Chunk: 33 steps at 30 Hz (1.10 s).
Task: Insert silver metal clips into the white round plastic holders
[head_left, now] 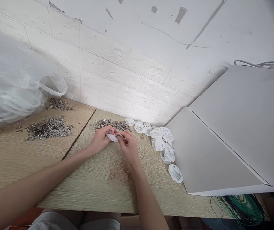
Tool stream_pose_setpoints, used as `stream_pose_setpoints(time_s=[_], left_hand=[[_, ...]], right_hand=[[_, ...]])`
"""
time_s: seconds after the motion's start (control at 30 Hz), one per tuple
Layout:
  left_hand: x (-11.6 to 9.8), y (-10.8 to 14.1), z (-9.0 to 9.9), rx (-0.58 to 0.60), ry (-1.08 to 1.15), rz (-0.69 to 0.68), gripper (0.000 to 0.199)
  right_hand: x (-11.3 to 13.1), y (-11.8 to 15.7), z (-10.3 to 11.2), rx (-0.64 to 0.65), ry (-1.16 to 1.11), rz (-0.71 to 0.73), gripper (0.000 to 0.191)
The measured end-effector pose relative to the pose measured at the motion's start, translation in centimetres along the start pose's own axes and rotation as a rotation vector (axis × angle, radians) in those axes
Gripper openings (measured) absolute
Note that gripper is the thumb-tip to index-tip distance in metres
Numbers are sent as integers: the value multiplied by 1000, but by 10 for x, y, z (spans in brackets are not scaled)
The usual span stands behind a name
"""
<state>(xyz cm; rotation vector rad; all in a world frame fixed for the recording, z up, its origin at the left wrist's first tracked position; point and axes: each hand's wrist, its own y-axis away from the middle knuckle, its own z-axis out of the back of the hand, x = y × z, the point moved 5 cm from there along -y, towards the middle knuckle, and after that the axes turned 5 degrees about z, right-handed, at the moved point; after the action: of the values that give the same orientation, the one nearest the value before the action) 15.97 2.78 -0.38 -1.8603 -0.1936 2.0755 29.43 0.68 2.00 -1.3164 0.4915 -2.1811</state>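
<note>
Head view: at the middle of the frame, the left hand point(101, 139) pinches a white disc point(112, 137) by its left side, thumb against fingers, tilting it, which likely keeps its face in sight. The right hand point(129, 145) has its thumb and fingertips pressed together at the disc's right edge; whether a small part sits between them, I cannot tell.

Just behind the hands lies a heap of metal pieces point(110, 123), seemingly placed there for easy reach. More white discs point(158, 144) overlap in a loose row right of centre, curving down beside a grey box point(223, 127), which perhaps keeps them from sliding away. Two further metal piles point(49, 129) lie left of a dark seam in the tabletop point(91, 182).

The discs look like thin, smooth plastic, round with small slots. The metal is shiny and fine, the tabletop pale with wood grain. A crinkled, translucent plastic bag point(12, 80) bulges at upper left, against a brick-patterned white wall point(117, 70).
</note>
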Motion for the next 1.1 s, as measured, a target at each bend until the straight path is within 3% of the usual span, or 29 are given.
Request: stream_pose_setpoints(time_s=[0.2,0.43,0.6,0.77,0.97,1.1], left_hand=[[1,0,-2,7,-27,53,4],[-1,1,-1,8,-134,-35,3],[-4,2,-2,18,-195,-68,5],[0,0,-2,-2,-59,65,3],[14,-1,-1,-22,26,285,35],[16,-1,-2,-52,69,275,42]], right_hand=[[-6,0,4,-127,-156,-164,18],[-10,-1,8,90,-69,-108,19],[-11,-1,13,142,-23,-141,18],[-13,-1,22,-26,-18,-195,21],[-17,0,20,-181,-39,-210,21],[-18,0,16,-204,5,-207,19]])
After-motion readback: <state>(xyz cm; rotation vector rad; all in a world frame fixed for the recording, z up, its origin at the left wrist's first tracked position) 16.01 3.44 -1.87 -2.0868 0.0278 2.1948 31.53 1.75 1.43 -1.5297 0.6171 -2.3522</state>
